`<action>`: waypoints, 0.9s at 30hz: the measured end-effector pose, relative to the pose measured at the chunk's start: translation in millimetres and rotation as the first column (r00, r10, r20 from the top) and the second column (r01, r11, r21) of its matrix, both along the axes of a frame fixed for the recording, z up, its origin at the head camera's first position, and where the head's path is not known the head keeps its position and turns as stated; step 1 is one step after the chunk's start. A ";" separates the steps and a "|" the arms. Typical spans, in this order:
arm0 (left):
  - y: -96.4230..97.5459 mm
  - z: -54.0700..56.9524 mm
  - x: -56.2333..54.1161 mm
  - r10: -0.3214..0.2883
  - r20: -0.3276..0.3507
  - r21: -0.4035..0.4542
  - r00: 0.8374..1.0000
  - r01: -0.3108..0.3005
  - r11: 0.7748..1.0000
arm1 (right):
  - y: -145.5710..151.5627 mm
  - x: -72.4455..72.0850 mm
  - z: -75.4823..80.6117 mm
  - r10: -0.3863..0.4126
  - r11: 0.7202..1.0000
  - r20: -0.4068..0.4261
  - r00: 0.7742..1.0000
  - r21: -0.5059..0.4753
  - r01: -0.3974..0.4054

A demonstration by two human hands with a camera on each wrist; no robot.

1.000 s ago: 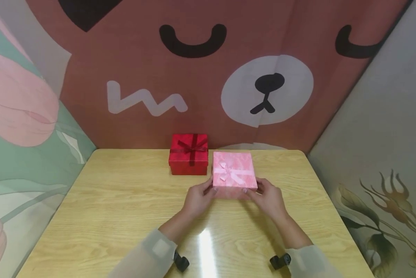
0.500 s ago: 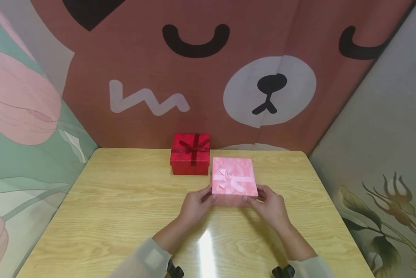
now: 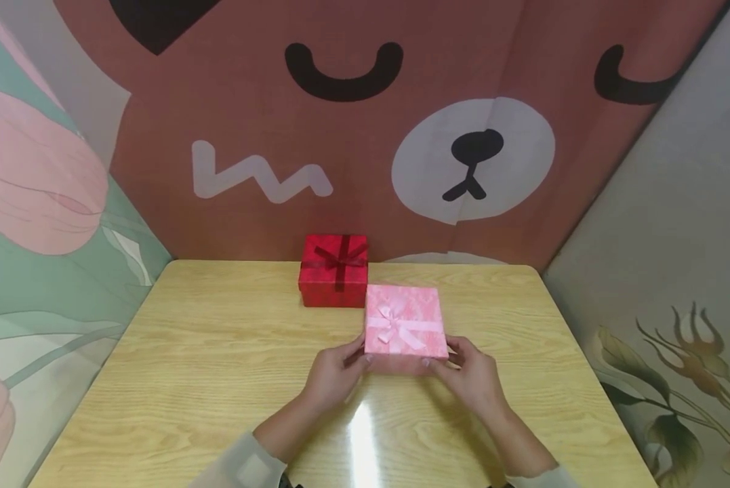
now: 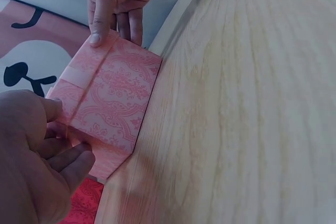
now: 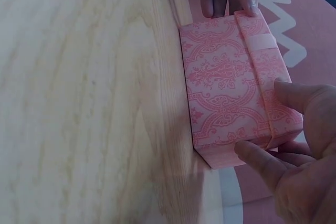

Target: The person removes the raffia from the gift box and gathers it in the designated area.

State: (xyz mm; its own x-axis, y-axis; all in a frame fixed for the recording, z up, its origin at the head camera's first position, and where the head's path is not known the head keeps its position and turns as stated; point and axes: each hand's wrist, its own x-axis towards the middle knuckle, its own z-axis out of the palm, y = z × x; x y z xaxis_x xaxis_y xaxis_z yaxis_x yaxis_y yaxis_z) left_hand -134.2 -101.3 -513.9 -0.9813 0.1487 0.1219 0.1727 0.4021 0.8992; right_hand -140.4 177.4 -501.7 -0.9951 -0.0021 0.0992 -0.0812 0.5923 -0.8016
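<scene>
A pink gift box (image 3: pixel 404 325) with a pale ribbon bow on its lid stands between the two hands. The left hand (image 3: pixel 334 373) grips its left side, thumb on the front edge of the lid and fingers along the side. On the other side, the right hand (image 3: pixel 474 376) holds the box the same way. Both wrist views show the patterned front of the pink box (image 4: pixel 113 93) and the thumbs on its lid rim. Its base appears to touch the wooden table. Behind it and to the left is a red gift box (image 3: pixel 333 271) with a dark red ribbon bow.
The wooden table (image 3: pixel 218 352) has a bright light reflection near its front. A wall with a bear's face (image 3: pixel 249 122) rises at the table's back edge. Printed panels with flowers (image 3: pixel 688 379) flank both sides.
Both hands have drawn the pink box toward the person and slightly left, away from the back edge. The red box stays in place on the table.
</scene>
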 end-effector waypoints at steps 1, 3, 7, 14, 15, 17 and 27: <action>-0.8 0.4 1.4 0.003 -0.002 -0.007 1.000 -0.003 1.000 | -0.6 0.9 0.5 0.001 1.000 0.004 1.000 -0.003 -0.001; -2.9 0.9 4.1 0.005 -0.011 -0.013 1.000 -0.005 1.000 | -1.8 2.8 0.8 0.009 1.000 0.006 1.000 -0.015 -0.008; -10.0 1.0 10.0 0.010 0.006 -0.005 1.000 -0.010 1.000 | -6.8 5.4 0.3 0.039 0.997 -0.005 0.999 -0.059 -0.040; -25.4 -0.7 14.1 0.030 0.023 -0.011 0.999 -0.029 1.000 | -16.1 5.6 -2.8 0.094 0.989 -0.045 0.995 -0.108 -0.098; -27.2 -1.3 14.4 0.029 0.020 -0.010 0.999 -0.029 1.000 | -17.0 5.7 -3.5 0.096 0.989 -0.051 0.994 -0.109 -0.101; -30.5 -1.8 15.5 0.032 0.016 -0.013 0.999 -0.032 0.999 | -18.9 5.8 -4.9 0.105 0.988 -0.062 0.993 -0.112 -0.111; -41.8 -4.0 22.8 0.111 -0.019 -0.042 0.994 -0.112 0.993 | -30.1 7.9 -10.0 0.147 0.973 -0.047 0.988 -0.175 -0.153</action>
